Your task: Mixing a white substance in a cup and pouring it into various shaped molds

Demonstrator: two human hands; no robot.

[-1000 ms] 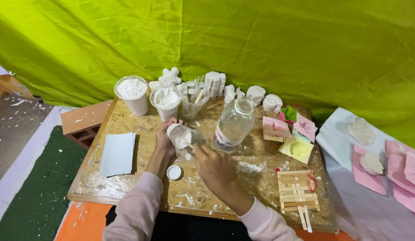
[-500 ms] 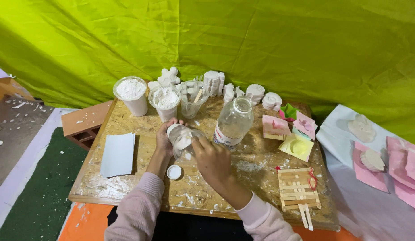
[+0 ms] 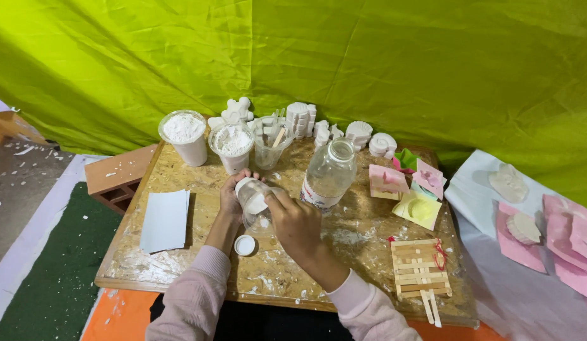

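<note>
Head view: left hand (image 3: 229, 201) and right hand (image 3: 295, 222) together, both clamped on clear plastic cup (image 3: 255, 203).

A clear plastic bottle (image 3: 329, 173) stands upright, uncapped, near the middle of the surface (image 3: 180, 265), at about 2 o'clock from the hands. A label (image 3: 314, 198) wraps its lower part: a white band with a red stripe. No signs or screens show.
</note>
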